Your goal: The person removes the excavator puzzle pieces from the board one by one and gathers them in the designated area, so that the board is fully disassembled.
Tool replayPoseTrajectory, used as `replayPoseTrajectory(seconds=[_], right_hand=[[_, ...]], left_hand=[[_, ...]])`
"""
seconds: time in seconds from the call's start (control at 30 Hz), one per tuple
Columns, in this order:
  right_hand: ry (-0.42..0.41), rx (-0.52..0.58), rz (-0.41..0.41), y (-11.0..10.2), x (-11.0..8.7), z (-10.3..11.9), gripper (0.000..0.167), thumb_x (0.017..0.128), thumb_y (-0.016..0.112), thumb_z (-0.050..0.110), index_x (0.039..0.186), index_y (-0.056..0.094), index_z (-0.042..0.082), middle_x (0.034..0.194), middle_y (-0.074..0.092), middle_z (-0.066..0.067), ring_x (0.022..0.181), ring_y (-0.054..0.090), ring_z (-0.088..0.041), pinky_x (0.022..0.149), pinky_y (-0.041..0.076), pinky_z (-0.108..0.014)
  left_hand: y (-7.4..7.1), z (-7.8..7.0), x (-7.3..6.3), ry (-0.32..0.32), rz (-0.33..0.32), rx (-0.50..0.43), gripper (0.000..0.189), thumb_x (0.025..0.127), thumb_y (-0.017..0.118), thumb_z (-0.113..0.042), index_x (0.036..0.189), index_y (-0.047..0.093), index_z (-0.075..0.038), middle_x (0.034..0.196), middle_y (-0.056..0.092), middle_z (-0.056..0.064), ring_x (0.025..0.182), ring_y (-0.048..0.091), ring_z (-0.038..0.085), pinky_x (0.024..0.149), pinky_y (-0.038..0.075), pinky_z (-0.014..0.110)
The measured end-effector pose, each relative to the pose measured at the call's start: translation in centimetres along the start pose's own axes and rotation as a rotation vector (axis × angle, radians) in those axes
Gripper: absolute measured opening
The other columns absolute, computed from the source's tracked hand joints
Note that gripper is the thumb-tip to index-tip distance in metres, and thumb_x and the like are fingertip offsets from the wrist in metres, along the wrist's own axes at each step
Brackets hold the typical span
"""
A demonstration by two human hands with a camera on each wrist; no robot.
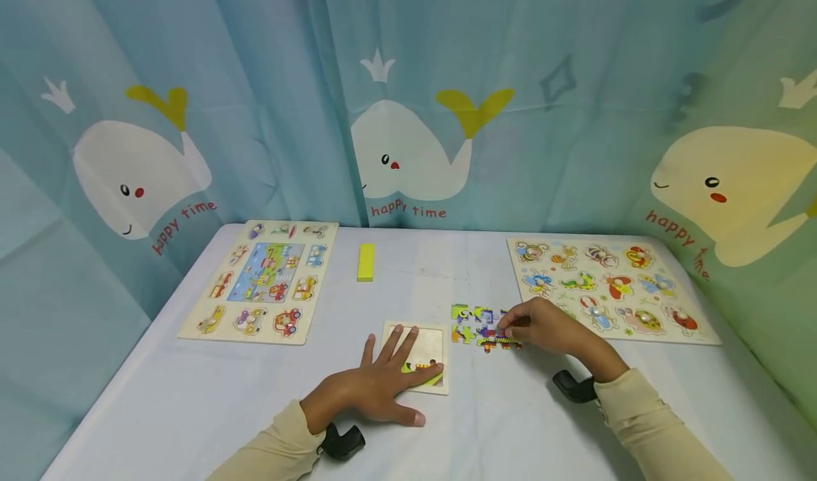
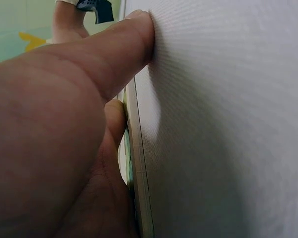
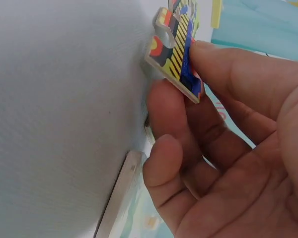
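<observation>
My left hand (image 1: 376, 389) lies with spread fingers over a small wooden puzzle tray (image 1: 445, 346), the thumb down on the tablecloth to its lower right. Coloured pieces (image 1: 423, 367) show inside the tray's lower part, partly hidden by that hand. To the tray's right lies a cluster of jigsaw pieces (image 1: 463, 333). My right hand (image 1: 547, 328) is at the cluster's right side. In the right wrist view it pinches a jigsaw piece (image 3: 177, 62) with blue, red and striped yellow-black print, between thumb and fingers, the piece tilted over the cloth.
A wooden vehicle peg board (image 1: 191, 330) lies at the back left, an insect peg board (image 1: 705, 336) at the right, near the right forearm. A yellow block (image 1: 366, 262) sits toward the back. A whale-print curtain (image 1: 274, 112) borders the table's far side.
</observation>
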State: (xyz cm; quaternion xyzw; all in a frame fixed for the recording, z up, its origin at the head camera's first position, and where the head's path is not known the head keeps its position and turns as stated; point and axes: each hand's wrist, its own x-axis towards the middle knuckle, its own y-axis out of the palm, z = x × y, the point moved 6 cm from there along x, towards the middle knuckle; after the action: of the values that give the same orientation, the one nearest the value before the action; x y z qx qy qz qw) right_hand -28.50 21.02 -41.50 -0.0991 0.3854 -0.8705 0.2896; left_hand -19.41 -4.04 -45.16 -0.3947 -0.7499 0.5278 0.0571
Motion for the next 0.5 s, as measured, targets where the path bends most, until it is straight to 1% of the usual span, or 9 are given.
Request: replayPoseTrajectory(seconds=[0.27, 0.37, 0.5], right_hand=[[0.015, -0.098, -0.048, -0.26, 0.00, 0.19, 0.010, 0.086, 0.068, -0.004, 0.090, 0.073, 0.003, 0.092, 0.069, -0.003, 0.080, 0.058, -0.012, 0.065, 0.048, -0.026], [0.016, -0.115, -0.062, -0.42, -0.01, 0.20, 0.011, 0.086, 0.068, -0.004, 0.091, 0.074, 0.003, 0.092, 0.070, -0.004, 0.080, 0.058, -0.012, 0.065, 0.048, -0.026], [0.015, -0.106, -0.078, -0.61, 0.22, 0.24, 0.013, 0.086, 0.067, -0.005, 0.094, 0.074, 0.003, 0.095, 0.070, -0.004, 0.080, 0.057, -0.013, 0.065, 0.047, -0.026]], left_hand=[[0.04, -0.03, -0.09, -0.003, -0.006, -0.003, 0.075, 0.088, 0.059, -0.060, 0.153, 0.026, -0.044, 0.161, -0.015, 0.008, 0.143, -0.023, 0.030, 0.105, -0.012, 0.066], [-0.05, -0.07, -0.13, 0.002, -0.005, -0.007, 0.074, 0.089, 0.059, -0.060, 0.153, 0.026, -0.042, 0.161, -0.015, 0.008, 0.143, -0.023, 0.030, 0.105, -0.012, 0.066], [-0.17, -0.08, -0.17, 0.007, -0.014, -0.007, 0.074, 0.089, 0.059, -0.060, 0.153, 0.027, -0.042, 0.161, -0.015, 0.009, 0.143, -0.022, 0.030, 0.105, -0.012, 0.066]])
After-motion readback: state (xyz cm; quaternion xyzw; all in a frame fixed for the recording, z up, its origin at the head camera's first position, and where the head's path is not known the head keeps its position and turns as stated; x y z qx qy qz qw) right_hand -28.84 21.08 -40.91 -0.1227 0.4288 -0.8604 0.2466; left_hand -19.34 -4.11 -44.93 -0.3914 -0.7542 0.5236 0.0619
